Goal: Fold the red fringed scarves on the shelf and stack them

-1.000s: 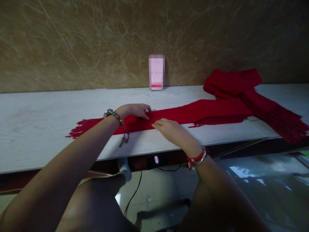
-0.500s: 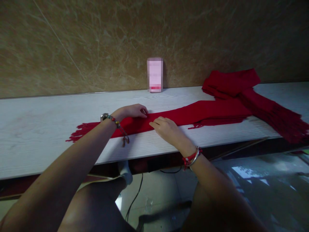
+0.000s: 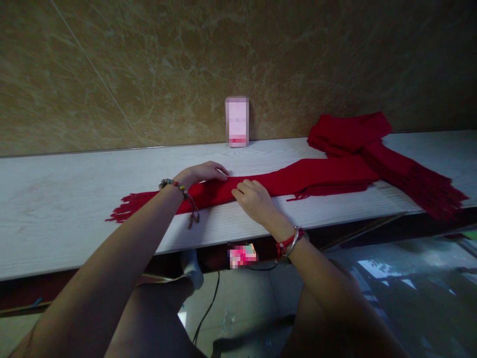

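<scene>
A long red scarf [image 3: 280, 182] with fringed ends lies lengthwise across the white table. My left hand [image 3: 204, 172] is at its far edge, thumb and fingers closed on the cloth. At the near edge, a little further right, my right hand [image 3: 254, 199] has its fingers curled in and pinches the fabric. Between the hands the scarf forms a narrow flat strip, its left fringe spread out beyond my left forearm. On the right, the scarf runs up to a heap of red fringed cloth [image 3: 348, 133]; whether they are one piece I cannot tell.
A phone [image 3: 237, 122] with a blurred screen leans upright on the brown marbled wall [image 3: 149, 74]. The white table [image 3: 55, 209] runs along that wall. Below its front edge a blurred lit screen [image 3: 242, 255] shows, near a dark cable [image 3: 208, 308] over the tiled floor.
The view has shifted slightly. Both hands stay at nearly the same spots on the scarf, with small finger movements. The screen below the table edge, dark before, is now lit.
</scene>
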`<state>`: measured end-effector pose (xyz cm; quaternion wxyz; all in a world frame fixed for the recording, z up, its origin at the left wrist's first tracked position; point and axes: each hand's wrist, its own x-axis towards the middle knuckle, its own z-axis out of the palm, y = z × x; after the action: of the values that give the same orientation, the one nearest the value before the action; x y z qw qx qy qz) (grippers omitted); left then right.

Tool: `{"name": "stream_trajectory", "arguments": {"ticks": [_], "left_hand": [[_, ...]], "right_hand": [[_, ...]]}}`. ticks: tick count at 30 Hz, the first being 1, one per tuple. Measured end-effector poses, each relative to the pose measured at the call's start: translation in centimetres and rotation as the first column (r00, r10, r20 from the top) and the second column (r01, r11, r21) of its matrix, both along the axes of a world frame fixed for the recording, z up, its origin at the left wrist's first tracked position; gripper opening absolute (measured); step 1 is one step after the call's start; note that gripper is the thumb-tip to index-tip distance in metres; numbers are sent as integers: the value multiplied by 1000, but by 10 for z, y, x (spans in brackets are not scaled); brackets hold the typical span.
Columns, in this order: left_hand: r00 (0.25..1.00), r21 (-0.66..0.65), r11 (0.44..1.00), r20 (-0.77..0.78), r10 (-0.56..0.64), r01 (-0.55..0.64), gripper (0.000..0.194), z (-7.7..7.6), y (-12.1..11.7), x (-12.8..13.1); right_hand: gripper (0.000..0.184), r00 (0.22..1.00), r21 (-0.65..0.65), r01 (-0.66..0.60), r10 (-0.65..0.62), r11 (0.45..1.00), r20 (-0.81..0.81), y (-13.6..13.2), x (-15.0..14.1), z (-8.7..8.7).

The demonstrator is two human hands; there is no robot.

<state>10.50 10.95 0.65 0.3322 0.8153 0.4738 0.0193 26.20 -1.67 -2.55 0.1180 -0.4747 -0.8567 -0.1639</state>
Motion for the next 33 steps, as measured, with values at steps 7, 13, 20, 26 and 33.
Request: {"name": "stream_trajectory", "arguments": {"ticks": [7, 13, 20, 26, 33], "left_hand": [[959, -159, 987, 276, 62, -18, 50, 6, -9, 2], [854, -101, 994, 513, 87, -41, 39, 49, -12, 39], [764, 343, 937, 588, -265, 61, 41, 128, -27, 172], [917, 500, 806, 56, -395, 317, 80, 59, -72, 249], [926, 633, 681, -179, -333, 368, 62, -2, -84, 236]], "right_hand": [[30, 998, 129, 3, 4, 992, -58, -7, 8, 5], [36, 997, 207, 70, -64, 976, -34, -8, 39, 61], [38, 895, 380, 410, -447, 829, 9, -23, 153, 142], [35, 821, 244, 562, -495, 791, -286, -42, 271, 65], [17, 640, 21, 654, -539, 756, -547, -45, 284, 2]]}}
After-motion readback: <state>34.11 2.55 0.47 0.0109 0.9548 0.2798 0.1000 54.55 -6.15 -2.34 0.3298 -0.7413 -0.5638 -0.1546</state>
